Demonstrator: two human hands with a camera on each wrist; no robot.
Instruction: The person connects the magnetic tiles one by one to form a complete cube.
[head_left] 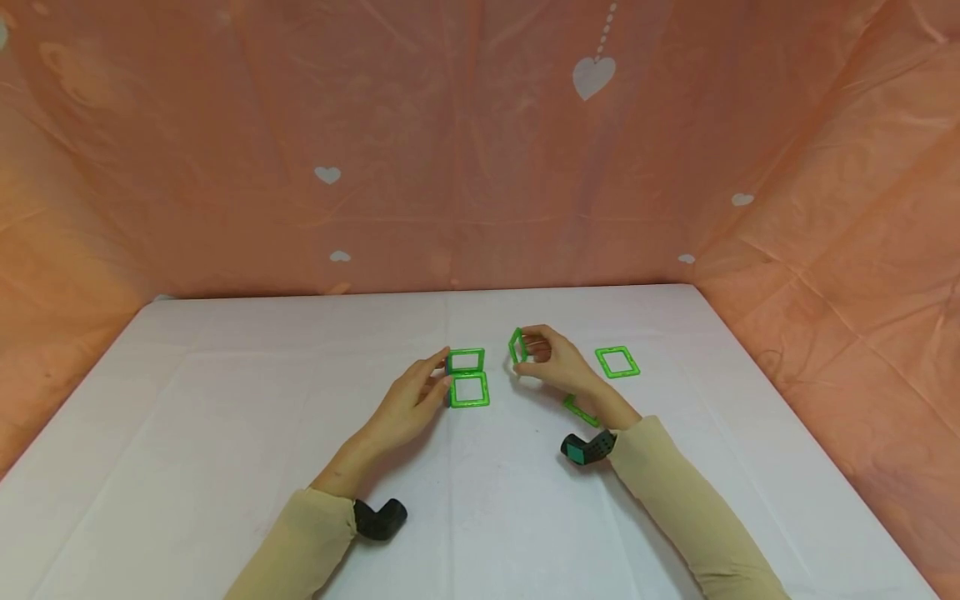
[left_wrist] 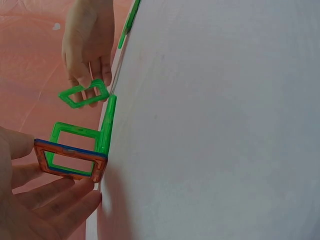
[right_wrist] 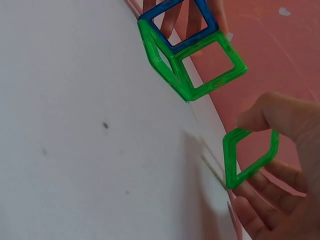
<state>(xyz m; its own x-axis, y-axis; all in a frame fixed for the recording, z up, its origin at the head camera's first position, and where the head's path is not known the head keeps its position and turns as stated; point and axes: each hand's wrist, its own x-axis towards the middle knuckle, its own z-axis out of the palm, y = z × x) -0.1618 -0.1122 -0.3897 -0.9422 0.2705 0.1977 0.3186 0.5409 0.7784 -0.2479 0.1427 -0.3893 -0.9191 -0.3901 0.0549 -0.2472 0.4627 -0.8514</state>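
My left hand (head_left: 405,404) grips the edges of an upright square magnetic tile between thumb and fingers. That tile's near side is orange-red (left_wrist: 65,175) in the left wrist view, and its other side is blue (right_wrist: 212,20) in the right wrist view. Joined to it are two green square tiles, one lying on the table (right_wrist: 150,52) and one standing (right_wrist: 232,54). To their right, my right hand (head_left: 555,358) pinches another green square tile (right_wrist: 230,160) by its edges, tilted and apart from the joined group.
A green square tile (head_left: 630,372) lies flat to the right on the white table (head_left: 262,400). Another green tile (head_left: 579,412) is partly hidden beneath my right forearm. Black wrist cameras (head_left: 381,521) jut from both sleeves. An orange curtain (head_left: 450,183) with hearts encloses the table's back and sides.
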